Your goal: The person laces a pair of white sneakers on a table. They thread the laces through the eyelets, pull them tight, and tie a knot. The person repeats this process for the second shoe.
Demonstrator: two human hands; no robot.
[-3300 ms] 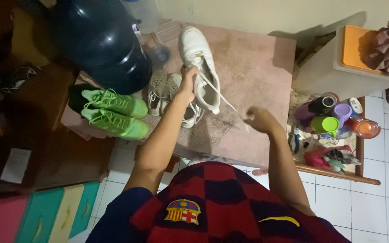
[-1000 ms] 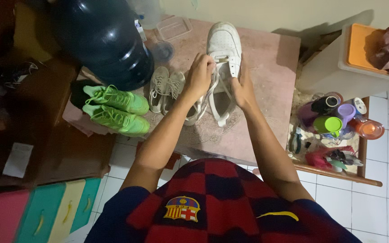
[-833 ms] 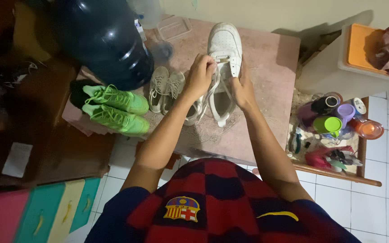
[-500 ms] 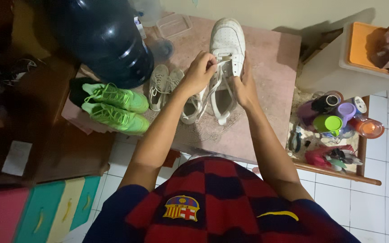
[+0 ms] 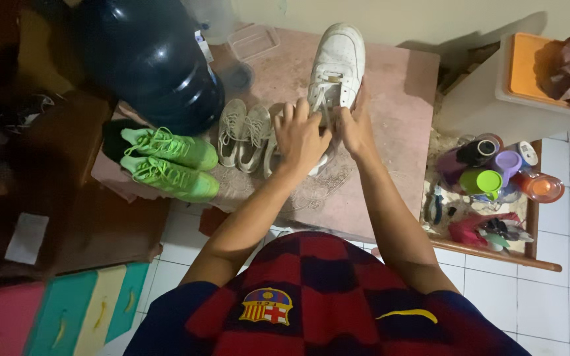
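A white sneaker (image 5: 338,62) lies toe-away on a pinkish table (image 5: 397,99). My left hand (image 5: 300,135) covers the shoe's opening and pinches its white lace near the lower eyelets. My right hand (image 5: 354,128) presses the shoe's right side, fingers closed on the lace there. A second white shoe (image 5: 273,151) peeks out under my left hand. The laces between my fingers are mostly hidden.
A small grey pair of sneakers (image 5: 244,132) and a neon green pair (image 5: 169,165) sit left of the white shoe. A big dark water jug (image 5: 153,59) stands behind them. A clear lidded box (image 5: 253,41) lies at the back. Coloured bottles (image 5: 496,175) crowd a wooden tray at right.
My left hand slid down from the upper eyelets to the shoe's opening, pulling the lace toward me. My right hand stayed on the shoe's side. The shoe shifted slightly away.
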